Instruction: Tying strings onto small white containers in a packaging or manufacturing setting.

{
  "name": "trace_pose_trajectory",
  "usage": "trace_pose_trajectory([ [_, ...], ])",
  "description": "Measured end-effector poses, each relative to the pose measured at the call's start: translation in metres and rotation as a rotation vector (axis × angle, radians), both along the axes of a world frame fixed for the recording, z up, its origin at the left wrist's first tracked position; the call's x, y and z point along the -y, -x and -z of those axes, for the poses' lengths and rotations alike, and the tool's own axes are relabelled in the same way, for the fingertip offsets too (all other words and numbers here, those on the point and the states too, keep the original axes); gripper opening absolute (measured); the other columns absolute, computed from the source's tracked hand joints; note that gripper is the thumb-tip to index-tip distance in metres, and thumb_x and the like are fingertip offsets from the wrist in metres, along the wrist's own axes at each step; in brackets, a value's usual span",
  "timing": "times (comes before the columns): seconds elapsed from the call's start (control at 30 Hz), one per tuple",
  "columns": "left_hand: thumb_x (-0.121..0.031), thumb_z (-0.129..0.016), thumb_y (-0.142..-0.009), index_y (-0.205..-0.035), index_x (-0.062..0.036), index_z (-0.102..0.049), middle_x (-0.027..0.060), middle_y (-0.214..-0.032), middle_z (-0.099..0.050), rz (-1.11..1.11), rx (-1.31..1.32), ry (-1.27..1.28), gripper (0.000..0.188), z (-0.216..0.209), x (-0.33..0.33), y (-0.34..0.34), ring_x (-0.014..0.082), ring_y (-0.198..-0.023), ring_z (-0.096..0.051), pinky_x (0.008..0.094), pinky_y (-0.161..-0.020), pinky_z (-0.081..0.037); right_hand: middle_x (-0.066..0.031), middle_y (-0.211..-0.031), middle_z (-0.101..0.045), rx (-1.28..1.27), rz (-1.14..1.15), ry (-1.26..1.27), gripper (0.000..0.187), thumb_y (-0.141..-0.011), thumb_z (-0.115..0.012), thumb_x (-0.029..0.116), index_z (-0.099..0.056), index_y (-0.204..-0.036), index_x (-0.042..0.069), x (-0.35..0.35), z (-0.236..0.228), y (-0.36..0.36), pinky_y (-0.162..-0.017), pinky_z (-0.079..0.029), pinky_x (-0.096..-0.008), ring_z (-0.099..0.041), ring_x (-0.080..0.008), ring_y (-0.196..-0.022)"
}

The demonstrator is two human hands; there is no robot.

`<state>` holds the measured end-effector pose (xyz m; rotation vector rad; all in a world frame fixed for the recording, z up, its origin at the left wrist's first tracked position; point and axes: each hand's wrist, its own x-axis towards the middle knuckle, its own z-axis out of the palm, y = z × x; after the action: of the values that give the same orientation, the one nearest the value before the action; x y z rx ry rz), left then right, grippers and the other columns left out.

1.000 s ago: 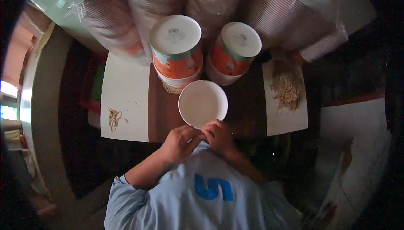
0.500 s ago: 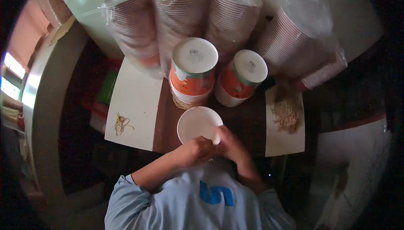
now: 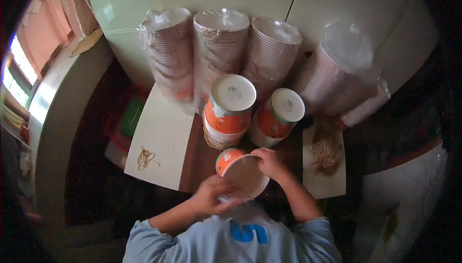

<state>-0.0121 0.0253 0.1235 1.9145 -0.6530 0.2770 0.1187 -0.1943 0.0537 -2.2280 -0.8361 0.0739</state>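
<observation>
While hands [image 3: 211, 193] [image 3: 270, 163] flank it, bucket [image 3: 246, 174] leans.

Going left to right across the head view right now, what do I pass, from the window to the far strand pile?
Bright window → small tangle of tan strands → tipped orange-and-white paper tub, right hand on its rim → larger pile of tan strands.

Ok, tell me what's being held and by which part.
The right hand holds the tilted bowl by its rim; the left hand is blurred at the bowl's near left side, its grip unclear.
</observation>
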Motion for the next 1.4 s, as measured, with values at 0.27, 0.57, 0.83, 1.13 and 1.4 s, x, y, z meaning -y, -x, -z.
trace_pose_trajectory([
  [0.27, -0.054, -0.073, -0.062, -0.14, -0.0083, -0.002, 0.0159, -0.139, -0.023, -0.025, -0.493, 0.83, 0.115, -0.008, -0.026, -0.005, 0.0262, -0.128, -0.026, 0.0427, -0.104, -0.024, -0.014, -0.108, -0.055, 0.475, 0.086, -0.188, 0.037, -0.08, -0.058, 0.016, -0.052, -0.114, 0.002, -0.009, -0.128, 0.033, -0.084, -0.045, -0.0352, -0.055, -0.0266, -0.098],
  [0.57, -0.033, -0.081, -0.058, -0.139, 0.0013, -0.004, 0.0178, -0.143, -0.018, -0.27, 0.261, 0.202, 0.117, -0.037, -0.079, -0.079, 0.0285, -0.131, -0.024, 0.0418, -0.105, -0.023, -0.0142, -0.121, -0.046, 0.468, -0.204, -0.241, 0.056, -0.082, -0.059, 0.031, -0.038, -0.127, 0.004, -0.037, -0.178, -0.024, -0.095, -0.035, -0.0385, -0.044, -0.0305, -0.114],
  [0.83, -0.028, -0.08, -0.061, -0.139, -0.0008, -0.011, 0.0199, -0.139, -0.025, -0.366, 0.114, 0.217, 0.107, 0.03, -0.056, -0.154, 0.0287, -0.129, -0.027, 0.0397, -0.103, -0.026, -0.0192, -0.119, -0.048, 0.335, 0.048, -0.126, 0.052, -0.073, -0.046, -0.004, -0.041, -0.124, 0.005, -0.044, -0.077, -0.084, -0.095, -0.035, -0.0411, -0.041, -0.0378, -0.114],
  [1.13, -0.032, -0.079, -0.061, -0.134, 0.0051, -0.018, 0.0242, -0.123, -0.042, -0.636, 0.042, 0.0, 0.102, 0.069, -0.032, -0.159, 0.0397, -0.113, -0.043, 0.0437, -0.093, -0.037, -0.0232, -0.097, -0.058, 0.057, 0.204, 0.116, 0.034, -0.073, -0.054, 0.011, -0.05, -0.105, 0.001, -0.036, -0.019, -0.081, -0.081, -0.043, -0.0451, -0.054, -0.0401, -0.092],
  [1.4, -0.028, -0.074, -0.066, -0.131, 0.0011, -0.028, 0.0212, -0.121, -0.044, -0.618, 0.005, -0.11, 0.084, 0.125, -0.054, -0.125, 0.0359, -0.112, -0.043, 0.0433, -0.095, -0.035, -0.0128, -0.086, -0.056, 0.442, 0.403, 0.021, 0.023, -0.07, -0.067, 0.014, -0.057, -0.089, 0.003, -0.007, -0.058, -0.058, -0.07, -0.045, -0.0405, -0.055, -0.0325, -0.081],
])
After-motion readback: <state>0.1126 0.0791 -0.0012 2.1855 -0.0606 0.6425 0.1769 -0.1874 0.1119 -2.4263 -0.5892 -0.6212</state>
